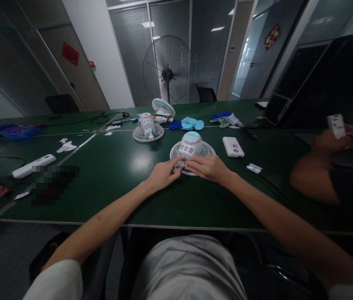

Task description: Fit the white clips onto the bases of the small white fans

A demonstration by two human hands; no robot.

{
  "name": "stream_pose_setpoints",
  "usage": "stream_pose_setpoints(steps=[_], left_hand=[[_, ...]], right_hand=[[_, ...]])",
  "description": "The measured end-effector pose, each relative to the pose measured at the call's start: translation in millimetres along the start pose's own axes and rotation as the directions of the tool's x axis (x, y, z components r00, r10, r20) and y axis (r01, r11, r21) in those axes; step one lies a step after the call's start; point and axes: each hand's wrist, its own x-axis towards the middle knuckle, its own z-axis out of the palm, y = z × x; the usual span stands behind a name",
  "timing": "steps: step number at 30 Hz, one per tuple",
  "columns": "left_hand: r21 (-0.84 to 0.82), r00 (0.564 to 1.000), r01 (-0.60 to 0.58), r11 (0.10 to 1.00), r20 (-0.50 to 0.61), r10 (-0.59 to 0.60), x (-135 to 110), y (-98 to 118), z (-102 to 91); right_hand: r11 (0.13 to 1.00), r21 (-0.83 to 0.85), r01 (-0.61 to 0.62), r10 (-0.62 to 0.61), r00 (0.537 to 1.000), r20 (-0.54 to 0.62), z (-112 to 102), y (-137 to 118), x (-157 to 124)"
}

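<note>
Head view: the small white desk fan (191, 149) lies face down on the green table (116, 187), motor housing (191, 142) up; the left hand (163, 172) pinches its pale neck piece (178, 166), the right hand (208, 167) meets it there (whether gripping, I cannot tell); probably light, stiff, smooth plastic with a breakable grille (209, 151), best held by the rounded housing

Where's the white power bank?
Head view, right of centre: on the green table, the white power bank lies right of the fan touched by the right hand.

Dimly lit green table (116, 179), white wall (101, 50), blind-covered glass panels (209, 62), dark chairs (206, 94) and a grey door (260, 73)
</note>
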Motion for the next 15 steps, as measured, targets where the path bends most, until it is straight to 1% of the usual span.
stream_pose_setpoints(steps=[3,6,8,10,11,12,13,14,15], left_hand=[[-0.024,1.0,0.001,1.0,-0.006,-0.002,0,-1,-0.7],[-0.032,1.0,0.005,0.999,-0.01,-0.005,0,-1,-0.2],[-0.031,1.0,0.01,0.999,-0.018,-0.011,0,-2,0.5],[-0.027,1.0,0.014,1.0,-0.023,-0.014,0,-2,0.8],[-0.022,1.0,0.014,1.0,-0.024,-0.015,1,-2,0.7],[-0.015,1.0,0.014,1.0,-0.023,-0.014,1,-2,0.6],[-0.009,1.0,0.012,1.0,-0.022,-0.012,1,-2,0.3],[-0.003,1.0,0.009,1.0,-0.021,-0.009,1,-2,0.0],[0.001,1.0,0.006,1.0,-0.018,-0.006,1,-3,-0.2]], right_hand=[[0.993,0.066,-0.097,0.099,0.994,-0.039,4,-4,0],[0.957,0.205,-0.205,0.22,0.974,-0.052,8,-11,3],[0.896,0.324,-0.302,0.327,0.945,-0.025,10,-17,8],[0.802,0.439,-0.405,0.436,0.899,0.032,11,-22,12],[0.757,0.482,-0.442,0.472,0.879,0.065,11,-23,14],[0.725,0.51,-0.463,0.489,0.867,0.091,10,-24,15],[0.716,0.518,-0.468,0.492,0.865,0.1,9,-24,15],[0.733,0.504,-0.456,0.481,0.872,0.091,8,-23,15],[0.772,0.468,-0.43,0.453,0.889,0.069,7,-21,14]])
